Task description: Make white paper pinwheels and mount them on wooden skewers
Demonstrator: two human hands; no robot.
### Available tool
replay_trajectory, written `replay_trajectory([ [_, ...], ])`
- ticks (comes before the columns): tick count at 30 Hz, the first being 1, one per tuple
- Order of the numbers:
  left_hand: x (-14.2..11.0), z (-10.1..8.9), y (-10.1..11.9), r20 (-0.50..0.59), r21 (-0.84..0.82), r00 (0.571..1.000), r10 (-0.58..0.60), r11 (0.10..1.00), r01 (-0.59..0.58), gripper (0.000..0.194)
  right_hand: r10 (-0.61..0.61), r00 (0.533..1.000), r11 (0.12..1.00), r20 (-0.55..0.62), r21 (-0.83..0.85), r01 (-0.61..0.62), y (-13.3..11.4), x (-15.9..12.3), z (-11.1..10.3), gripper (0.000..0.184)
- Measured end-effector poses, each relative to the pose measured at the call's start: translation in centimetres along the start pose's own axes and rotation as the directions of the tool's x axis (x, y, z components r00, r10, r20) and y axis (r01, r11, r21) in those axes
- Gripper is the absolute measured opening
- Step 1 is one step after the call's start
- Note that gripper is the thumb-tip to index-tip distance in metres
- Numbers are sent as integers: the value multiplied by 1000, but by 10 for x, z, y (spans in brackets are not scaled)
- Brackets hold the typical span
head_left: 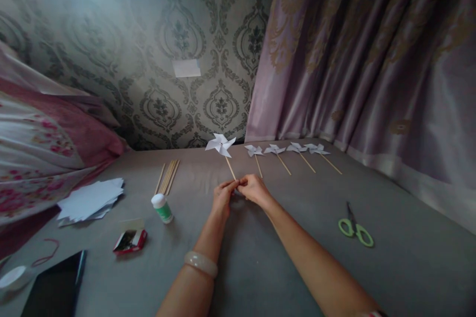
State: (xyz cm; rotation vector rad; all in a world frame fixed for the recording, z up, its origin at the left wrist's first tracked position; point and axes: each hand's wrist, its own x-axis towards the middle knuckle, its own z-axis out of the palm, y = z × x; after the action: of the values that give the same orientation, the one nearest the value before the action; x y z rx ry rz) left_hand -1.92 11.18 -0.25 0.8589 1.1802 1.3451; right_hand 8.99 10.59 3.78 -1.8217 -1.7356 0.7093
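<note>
A white paper pinwheel point(220, 145) on a thin wooden stick stands tilted in front of me, its blades up and away from my hands. My left hand point(223, 196) pinches the lower end of the stick. Right beside it, my right hand point(253, 189) has its fingers closed on the same end, and the two hands' fingertips meet. Several more finished-looking paper pinwheels point(275, 149) lie in a row to the right of the held one, their sticks pointing toward me.
On the left are wooden sticks point(170, 177), a white-and-green glue bottle point(163, 209), a small red box point(130, 240) of metal bits, white paper sheets point(91, 200) and a black tablet point(55, 285). Scissors point(355, 228) with green handles lie right. A curtain point(334, 59) hangs behind.
</note>
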Motion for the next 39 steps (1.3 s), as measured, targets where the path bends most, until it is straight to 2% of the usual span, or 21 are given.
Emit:
replay_trajectory([
  [11,-3,3,0,80,82,996,39,996,-45,42,121,993,993,-11,21,-120,15,12,1,22],
  [18,-2,4,1,14,104,999,31,994,-32,40,175,984,985,-30,-8,-175,18,30,-1,19],
  [26,-1,4,2,13,113,1000,10,994,-11,38,289,957,956,-37,-45,-290,17,50,1,21],
  [39,-2,4,4,8,109,1000,4,994,-4,45,332,943,936,-14,-120,-331,9,73,8,25],
])
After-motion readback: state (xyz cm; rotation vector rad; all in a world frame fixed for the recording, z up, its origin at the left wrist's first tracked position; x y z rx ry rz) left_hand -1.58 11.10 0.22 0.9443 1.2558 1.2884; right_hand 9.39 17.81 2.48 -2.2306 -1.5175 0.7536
